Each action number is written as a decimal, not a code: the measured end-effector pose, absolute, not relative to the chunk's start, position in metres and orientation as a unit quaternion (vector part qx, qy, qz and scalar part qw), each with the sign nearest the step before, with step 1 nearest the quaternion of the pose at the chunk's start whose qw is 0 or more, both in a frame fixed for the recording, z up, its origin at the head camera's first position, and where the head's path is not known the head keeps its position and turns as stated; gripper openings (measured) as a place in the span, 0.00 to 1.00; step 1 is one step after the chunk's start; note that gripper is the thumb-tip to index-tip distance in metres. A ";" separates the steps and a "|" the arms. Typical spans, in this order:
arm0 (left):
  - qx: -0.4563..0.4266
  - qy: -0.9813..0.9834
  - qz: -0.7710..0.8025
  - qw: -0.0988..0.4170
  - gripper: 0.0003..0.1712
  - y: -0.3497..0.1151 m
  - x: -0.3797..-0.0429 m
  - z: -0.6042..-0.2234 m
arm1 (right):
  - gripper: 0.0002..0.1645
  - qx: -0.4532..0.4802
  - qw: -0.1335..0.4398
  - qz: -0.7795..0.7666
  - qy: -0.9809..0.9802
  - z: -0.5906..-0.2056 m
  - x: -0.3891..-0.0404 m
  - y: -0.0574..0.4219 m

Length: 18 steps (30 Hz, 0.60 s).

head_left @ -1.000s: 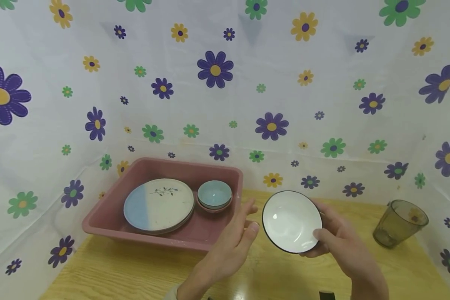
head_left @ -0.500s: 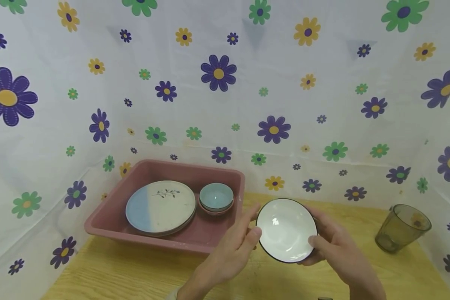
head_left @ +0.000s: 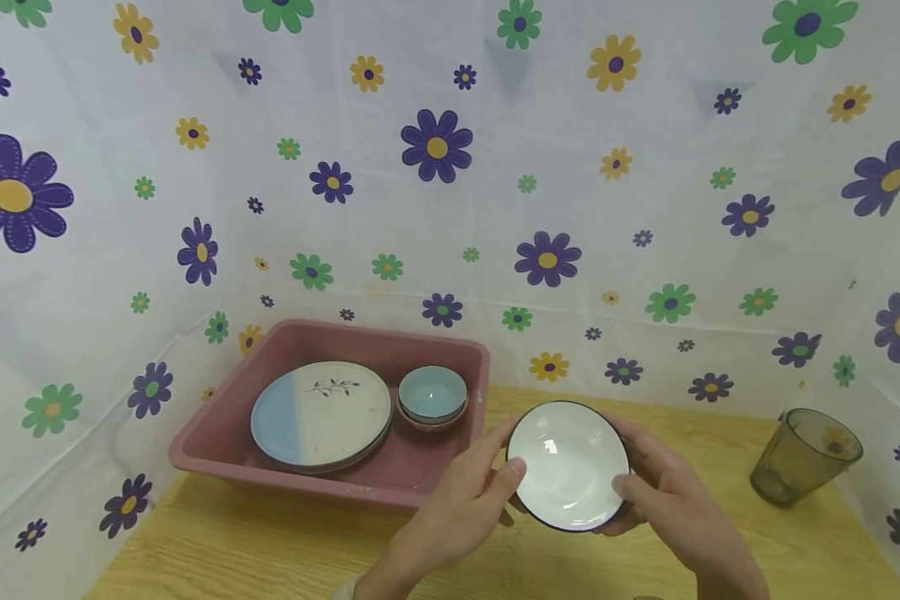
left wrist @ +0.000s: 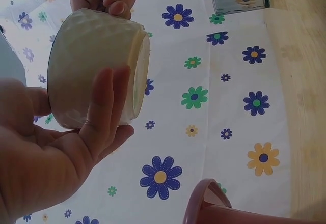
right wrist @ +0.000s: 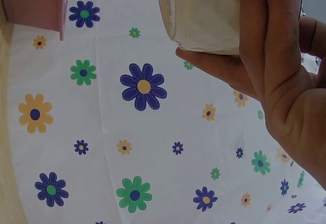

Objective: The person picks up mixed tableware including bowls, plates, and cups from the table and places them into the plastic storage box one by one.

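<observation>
A white bowl with a thin dark rim [head_left: 568, 467] is held between both hands above the table, its inside tilted toward the head camera. My left hand [head_left: 468, 500] grips its left side, thumb over the rim and fingers beneath. On the opposite side my right hand [head_left: 675, 500] holds it the same way. The left wrist view shows the bowl's patterned outer wall [left wrist: 89, 66], with left-hand fingers [left wrist: 104, 104] spread along it. In the right wrist view, right-hand fingers [right wrist: 270, 40] lie across the outside of the bowl [right wrist: 209, 18].
Left on the wooden table [head_left: 247, 542] stands a pink basin [head_left: 228, 467] with stacked plates [head_left: 337, 417] and a light-blue bowl [head_left: 432, 392] nested in another bowl. A tinted glass [head_left: 802, 458] stands at the right. A flowered curtain [head_left: 390, 217] backs the table.
The left hand has come right to the bowl and now grips its left edge. Held by the right hand, the bowl has moved slightly left and down in view.
</observation>
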<state>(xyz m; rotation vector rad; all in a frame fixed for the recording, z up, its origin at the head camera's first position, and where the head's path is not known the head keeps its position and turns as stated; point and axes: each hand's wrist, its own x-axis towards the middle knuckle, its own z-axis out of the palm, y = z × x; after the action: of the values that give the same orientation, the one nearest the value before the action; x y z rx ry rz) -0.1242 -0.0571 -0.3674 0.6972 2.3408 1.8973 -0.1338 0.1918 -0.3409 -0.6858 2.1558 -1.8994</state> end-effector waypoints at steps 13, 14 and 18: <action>0.212 0.729 0.650 0.049 0.28 -0.057 -0.125 -0.366 | 0.39 -0.217 0.098 -0.638 0.732 -0.338 -0.133 0.189; 0.211 0.729 0.650 0.049 0.28 -0.057 -0.126 -0.366 | 0.39 -0.216 0.096 -0.637 0.734 -0.339 -0.133 0.189; 0.201 0.731 0.650 0.047 0.29 -0.057 -0.126 -0.366 | 0.36 -0.225 0.081 -0.634 0.735 -0.339 -0.133 0.187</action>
<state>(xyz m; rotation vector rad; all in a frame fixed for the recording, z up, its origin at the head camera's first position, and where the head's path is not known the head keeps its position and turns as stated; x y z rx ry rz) -0.1264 -0.0571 -0.3657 0.6133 2.2301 1.9839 -0.1331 0.1872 -0.3390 -0.6718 2.1984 -1.8955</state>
